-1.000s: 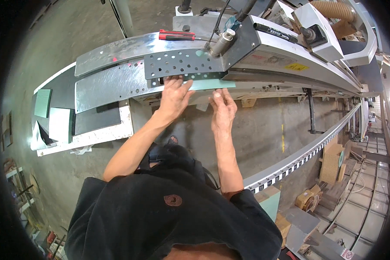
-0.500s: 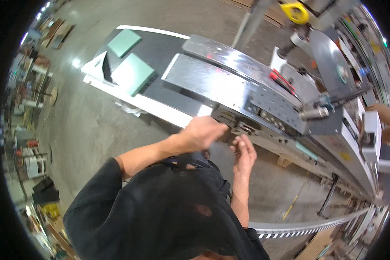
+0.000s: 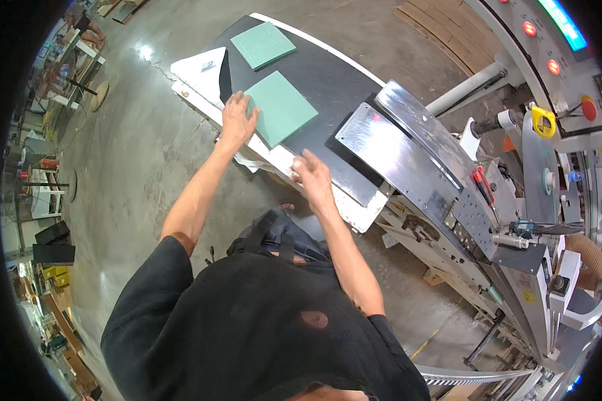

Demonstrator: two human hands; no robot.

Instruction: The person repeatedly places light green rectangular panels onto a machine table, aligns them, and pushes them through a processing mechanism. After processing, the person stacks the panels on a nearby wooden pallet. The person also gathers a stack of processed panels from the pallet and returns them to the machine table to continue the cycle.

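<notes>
Green nearer panel (image 3: 282,108): left hand (image 3: 239,124) spread at its edge, right hand (image 3: 313,176) loosely parted nearby; gripping opposite edges would steady it.

The person has two bare hands, one left hand (image 3: 239,121) and one right hand (image 3: 314,179). One dark tabletop (image 3: 321,73) bears two green slabs: one nearer slab (image 3: 280,110) and one farther slab (image 3: 263,45). Two smooth metal plates show, one front plate (image 3: 391,148) and one rear plate (image 3: 411,123), plus one perforated plate (image 3: 475,225). Also counted are one red-handled tool (image 3: 483,186), one yellow tape measure (image 3: 544,122), one blue-lit screen (image 3: 563,23), one red mushroom-shaped button (image 3: 588,107) and one tan ribbed hose (image 3: 591,259).
</notes>
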